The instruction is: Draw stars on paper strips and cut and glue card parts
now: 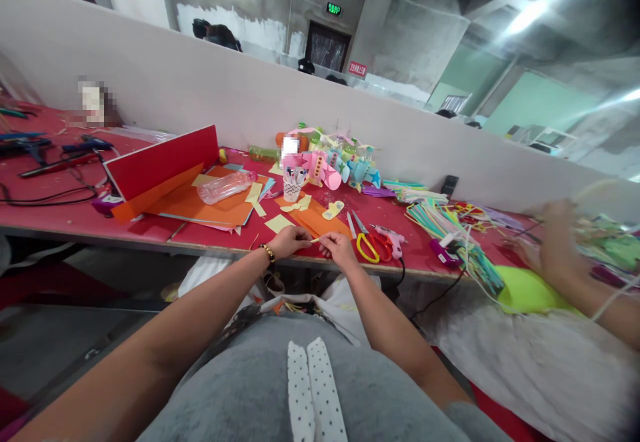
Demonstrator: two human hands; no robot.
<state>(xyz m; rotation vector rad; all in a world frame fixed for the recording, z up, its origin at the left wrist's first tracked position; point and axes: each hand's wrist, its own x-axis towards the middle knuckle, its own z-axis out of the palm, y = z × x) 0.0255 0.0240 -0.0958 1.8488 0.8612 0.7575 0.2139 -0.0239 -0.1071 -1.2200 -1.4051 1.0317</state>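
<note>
Both my hands meet at the table's front edge. My left hand (293,241), with a beaded bracelet on its wrist, pinches one end of a thin pale-yellow strip (315,241). The other end is pinched by my right hand (337,247). Whether the strip is rolled or folded is too small to tell. Just right of my right hand lie yellow-and-red-handled scissors (369,247) and a pink glue gun (393,239). Beyond my hands are orange paper (323,222), a yellow paper square (279,223) and a yellow cut-out with small stars (333,210).
A clear plastic bottle (227,187) lies on orange sheets at left, near a standing red board (165,162). Behind stand a pen cup (292,185) and paper airplane models (325,167). Coloured strips (435,222) are piled at right, near a co-worker's blurred hand (555,242).
</note>
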